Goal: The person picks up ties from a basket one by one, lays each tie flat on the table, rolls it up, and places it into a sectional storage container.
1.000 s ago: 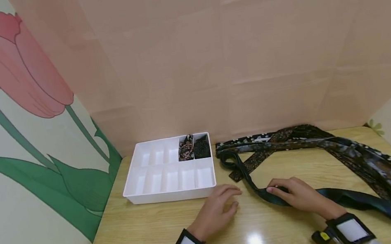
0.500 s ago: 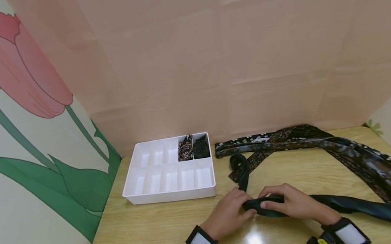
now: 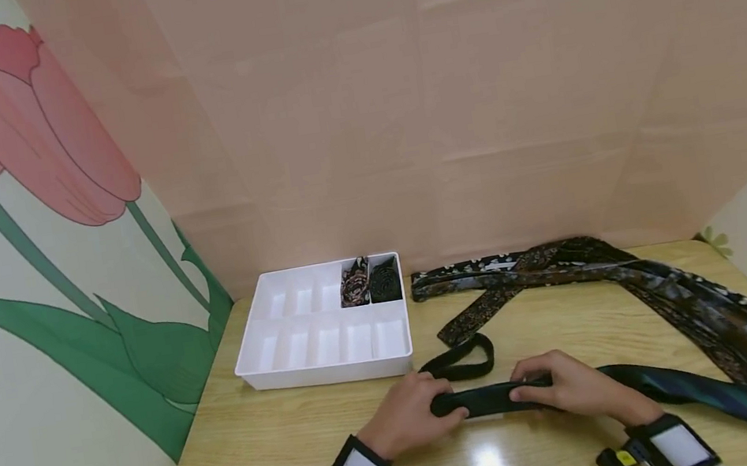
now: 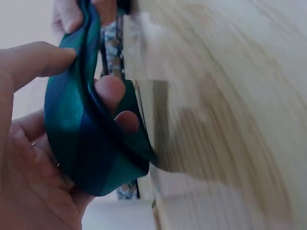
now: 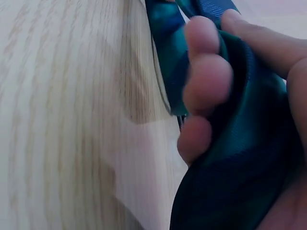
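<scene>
A dark green and blue striped necktie [image 3: 486, 400] stretches between both hands just above the tabletop. My left hand [image 3: 410, 416] pinches it on the left; in the left wrist view the thumb lies on the near side of the necktie [image 4: 76, 129], with fingertips showing behind. The right hand [image 3: 571, 390] grips the same necktie further right, fingers curled round the fabric [image 5: 244, 110] in the right wrist view. Past the left hand its narrow end makes a loop on the table. To the right the wide part trails across the wood.
A white divided tray [image 3: 325, 373] stands left of centre, with a rolled brown-patterned necktie [image 3: 355, 287] and a rolled dark necktie [image 3: 384, 281] in its back right compartments. Several patterned neckties [image 3: 586, 267] lie along the back and right. A pinkish-brown sheet [image 3: 426, 98] hangs behind the table.
The left hand has gone from holding nothing to pinching the green necktie. That narrow end has come nearer, forming a loop beside the tray. The right hand keeps its grip, slightly lower.
</scene>
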Motion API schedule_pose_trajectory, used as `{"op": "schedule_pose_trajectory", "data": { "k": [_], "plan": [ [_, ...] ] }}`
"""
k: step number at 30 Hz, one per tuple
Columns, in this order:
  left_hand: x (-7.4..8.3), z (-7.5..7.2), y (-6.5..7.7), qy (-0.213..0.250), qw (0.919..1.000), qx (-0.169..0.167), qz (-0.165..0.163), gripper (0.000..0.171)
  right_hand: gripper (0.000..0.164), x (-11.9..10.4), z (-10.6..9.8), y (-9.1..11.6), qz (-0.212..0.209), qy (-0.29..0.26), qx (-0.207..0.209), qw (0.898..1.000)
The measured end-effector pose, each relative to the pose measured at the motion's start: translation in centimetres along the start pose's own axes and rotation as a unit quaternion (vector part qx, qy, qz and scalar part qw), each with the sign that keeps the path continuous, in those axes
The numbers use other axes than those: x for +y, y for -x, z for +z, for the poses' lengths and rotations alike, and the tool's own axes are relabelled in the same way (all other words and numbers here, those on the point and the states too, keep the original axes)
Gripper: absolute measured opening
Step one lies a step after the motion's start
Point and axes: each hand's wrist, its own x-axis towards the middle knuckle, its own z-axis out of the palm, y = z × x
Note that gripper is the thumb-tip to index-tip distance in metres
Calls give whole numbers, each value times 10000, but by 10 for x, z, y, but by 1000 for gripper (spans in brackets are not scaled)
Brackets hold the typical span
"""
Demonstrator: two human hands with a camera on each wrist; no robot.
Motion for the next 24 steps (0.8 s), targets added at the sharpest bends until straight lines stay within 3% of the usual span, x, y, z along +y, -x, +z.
{"op": "schedule_pose_trajectory", "data": {
  "k": [3, 7, 15, 24],
  "plan": [
    [-6, -3, 6, 78, 10000, -22, 23, 34, 20, 0, -2, 2, 243, -67, -16, 9997],
    [-15, -10, 17, 151, 9997, -67, -188, 36, 23, 0, -5, 7, 503, -140, -12, 9986],
    [-28, -26, 32, 308, 9979, -85, -561, 26, 13, 3, -7, 10, -22, 676, 243, 9974],
    [-36, -39, 41, 212, 9969, 63, -757, 32, 15, 10, -10, 11, 164, 935, 491, 9943]
  ]
}}
